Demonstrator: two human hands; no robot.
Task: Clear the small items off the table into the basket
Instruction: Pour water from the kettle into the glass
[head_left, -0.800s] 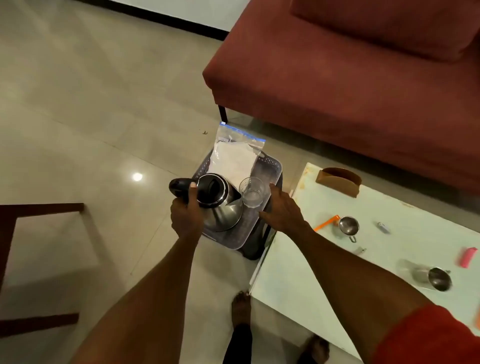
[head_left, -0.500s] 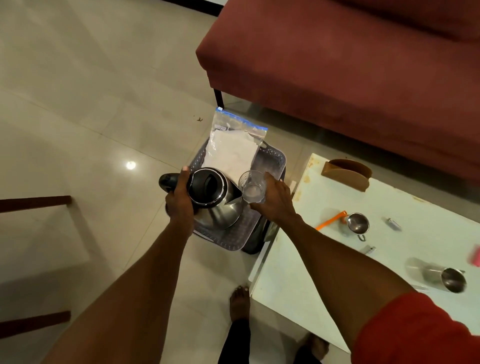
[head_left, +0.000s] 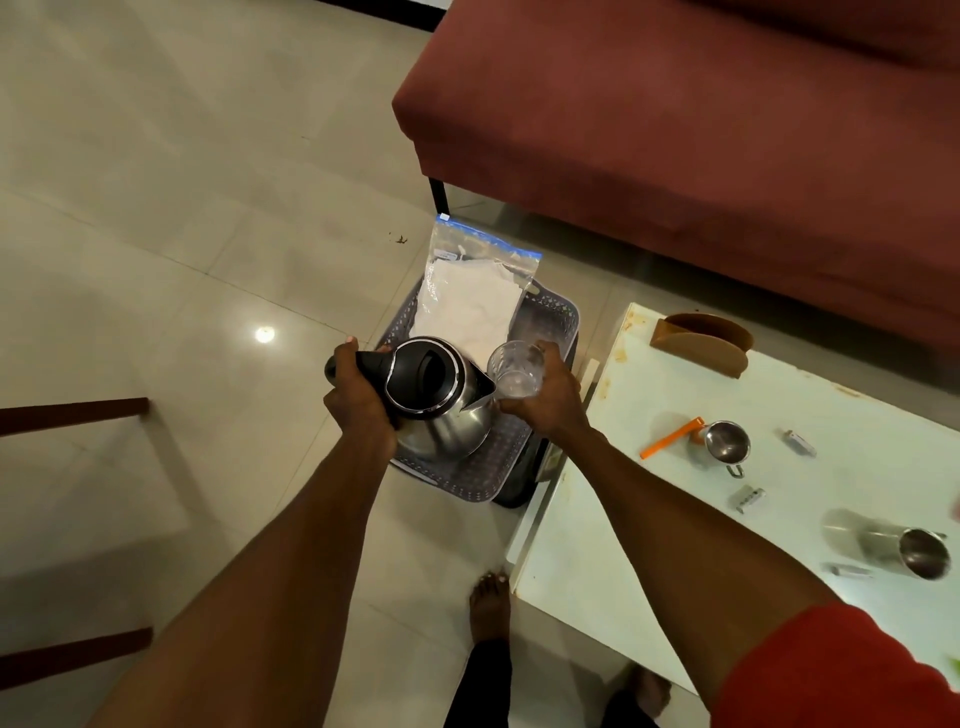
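Note:
A grey perforated basket (head_left: 550, 322) sits on the floor left of the white table (head_left: 597, 561). Inside it stand a steel kettle (head_left: 452, 415) with a black lid, a clear glass (head_left: 511, 366) and a zip bag of white material (head_left: 467, 296). My left hand (head_left: 358, 400) grips the kettle's black handle. My right hand (head_left: 545, 395) holds the glass, just beside the kettle's spout. On the table lie an orange-handled tool (head_left: 670, 439), a small steel cup (head_left: 727, 444), a tipped steel cup (head_left: 909, 551) and a few small metal pieces (head_left: 747, 500).
A red sofa (head_left: 701, 130) stands behind the basket and table. A brown holder (head_left: 701, 343) sits at the table's far corner. Dark wooden furniture (head_left: 72, 415) is at the left edge. My bare foot (head_left: 491, 603) is on the tiled floor by the table.
My right hand moved from the basket's rim to the glass and closed around it. My left hand kept hold of the kettle handle. The camera shifted slightly.

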